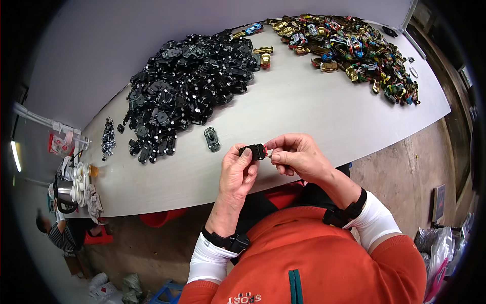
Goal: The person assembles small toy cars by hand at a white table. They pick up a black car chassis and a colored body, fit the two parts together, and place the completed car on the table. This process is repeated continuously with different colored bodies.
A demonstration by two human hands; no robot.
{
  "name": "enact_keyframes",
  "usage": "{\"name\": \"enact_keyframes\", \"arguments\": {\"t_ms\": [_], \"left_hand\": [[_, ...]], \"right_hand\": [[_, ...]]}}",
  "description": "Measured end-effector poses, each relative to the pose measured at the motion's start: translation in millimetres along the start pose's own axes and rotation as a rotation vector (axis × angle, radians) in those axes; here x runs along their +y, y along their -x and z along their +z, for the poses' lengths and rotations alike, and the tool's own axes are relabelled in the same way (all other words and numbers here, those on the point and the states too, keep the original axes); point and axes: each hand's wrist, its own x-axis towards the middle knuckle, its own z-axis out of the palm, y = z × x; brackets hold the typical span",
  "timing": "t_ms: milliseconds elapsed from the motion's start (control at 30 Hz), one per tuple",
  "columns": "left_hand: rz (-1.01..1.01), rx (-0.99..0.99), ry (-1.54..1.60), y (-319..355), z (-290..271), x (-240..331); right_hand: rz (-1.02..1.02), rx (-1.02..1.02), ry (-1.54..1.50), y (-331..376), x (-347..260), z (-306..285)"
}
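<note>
Toy car (259, 151), small, red body over a black base, sat pinched between both hands just above the near edge of the table (314, 106), in front of the person's chest. Left hand (238, 172) gripped its left end with thumb and fingers curled round it. Right hand (296, 156) was closed in a pinch at the car's right end; whether it also held some small part there, couldn't tell, too tiny. One grey toy car (211, 139) lay alone on the tabletop, near the hands, upside unclear. Behind it, a big loose pile of black chassis parts (190, 83) spread across the left-centre of the table, not in any container. A smaller clump of tiny black pieces (108, 138) sat apart to the left of it. Far right corner had a heap of coloured toy cars (354, 48), gold, red, blue, green mixed, also loose on the surface, a few strays between the two piles. At the table's left end stood a metal kettle (65, 191) beside stacked white cups (80, 181); contents not visible.
</note>
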Motion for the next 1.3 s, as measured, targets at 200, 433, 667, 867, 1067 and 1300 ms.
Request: {"name": "enact_keyframes", "arguments": {"t_ms": [200, 433, 667, 867, 1067, 1300], "left_hand": [[0.067, -0.010, -0.128, 3.0, 10.1, 0.5], [0.162, -0.002, -0.254, 3.1, 12.3, -1.6], [0.200, 0.042, -0.271, 7.9, 19.2, -0.6], [0.362, 0.145, -0.468, 9.0, 35.6, -3.8], [0.318, 0.200, -0.362, -3.2, 33.2, -3.7], [0.320, 0.208, -0.339, -3.4, 34.2, -10.1]], "right_hand": [[-0.001, -0.013, -0.078, 0.8, 1.5, -3.5], [0.020, -0.011, -0.113, 2.2, 1.3, -3.0], [0.052, -0.019, -0.025, 1.5, 2.6, -6.2], [-0.282, 0.156, 0.507, -0.1, 9.1, -1.5], [-0.015, 0.032, -0.102, -2.6, 18.4, -12.5], [-0.038, 0.097, 0.035, -3.6, 17.4, -8.7]]}}
